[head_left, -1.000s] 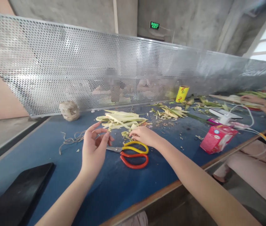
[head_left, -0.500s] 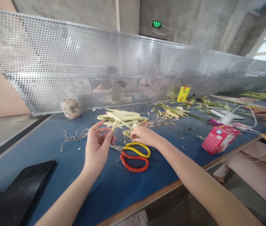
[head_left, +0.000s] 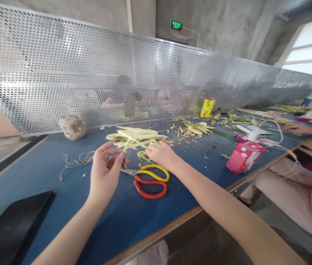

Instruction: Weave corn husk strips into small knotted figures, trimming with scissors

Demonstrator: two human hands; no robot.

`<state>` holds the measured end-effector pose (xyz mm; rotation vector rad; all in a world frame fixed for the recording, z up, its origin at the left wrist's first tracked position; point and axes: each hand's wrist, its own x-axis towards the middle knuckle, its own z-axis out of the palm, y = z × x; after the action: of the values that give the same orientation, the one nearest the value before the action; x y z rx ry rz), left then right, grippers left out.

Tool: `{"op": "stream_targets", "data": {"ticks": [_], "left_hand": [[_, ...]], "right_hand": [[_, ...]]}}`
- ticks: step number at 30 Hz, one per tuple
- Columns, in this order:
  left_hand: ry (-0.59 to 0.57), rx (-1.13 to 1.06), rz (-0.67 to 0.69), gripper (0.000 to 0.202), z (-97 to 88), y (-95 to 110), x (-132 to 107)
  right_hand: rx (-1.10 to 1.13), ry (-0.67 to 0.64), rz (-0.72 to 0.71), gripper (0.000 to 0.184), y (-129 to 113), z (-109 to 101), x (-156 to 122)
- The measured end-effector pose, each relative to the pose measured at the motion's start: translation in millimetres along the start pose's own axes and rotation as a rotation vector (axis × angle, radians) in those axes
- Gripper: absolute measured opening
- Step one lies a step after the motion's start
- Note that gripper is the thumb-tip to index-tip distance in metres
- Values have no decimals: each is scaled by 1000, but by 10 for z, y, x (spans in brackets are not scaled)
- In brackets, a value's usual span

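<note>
My left hand [head_left: 105,171] is raised just above the blue table [head_left: 62,184], thumb and fingertips pinched on a small woven leaf piece [head_left: 125,147]. My right hand [head_left: 160,154] rests knuckles-up on the table, fingers curled over a small green-yellow bundle of leaf bits [head_left: 142,156]. Just in front of both hands lie scissors [head_left: 147,178] with one yellow and one red handle, blades pointing left. Behind the hands is a pile of pale green leaf strips [head_left: 135,135].
A perforated metal screen [head_left: 62,73] runs along the table's far side. A twine ball [head_left: 72,127], loose string [head_left: 75,162], a black tablet [head_left: 9,228], a pink carton [head_left: 241,156], a yellow can [head_left: 207,107] and more leaves [head_left: 194,129] lie about. Another person's hands [head_left: 310,141] work at right.
The view has shifted a little left and down. Both hands stay near the leaf pile; the right hand has slid slightly toward it. The neighbour's hands have drawn nearer the table's edge.
</note>
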<state>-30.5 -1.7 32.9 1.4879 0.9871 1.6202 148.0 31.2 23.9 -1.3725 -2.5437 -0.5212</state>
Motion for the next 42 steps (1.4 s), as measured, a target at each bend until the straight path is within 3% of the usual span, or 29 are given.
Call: {"op": "stream_targets", "data": {"ticks": [4,11,15,21,27,34,42], "left_hand": [[8,1,17,41,14,-1,6],[-10,9,26,41,11,-37,18],[-13,16,41,40,9,-46,19],[-33,45,58,39,20,-75,28],[-32,34,62,39,8,-90,24],[-129,-123,60,39,37,-19,-19],[-401,-201,6,48,76,-9,-101]], "right_hand": [[-209,-21,-24,28,-234,33,83],[-330,-123,168,31,-460,104,287],[-392,-81,250,32,-521,155,349],[-354,18,494,29,-666,244,334],[-407,52,571,30,-738,173,334],[-700,-15,551,24,-739,90,331],[-499,-146,417,17,-768,-68,258]]}}
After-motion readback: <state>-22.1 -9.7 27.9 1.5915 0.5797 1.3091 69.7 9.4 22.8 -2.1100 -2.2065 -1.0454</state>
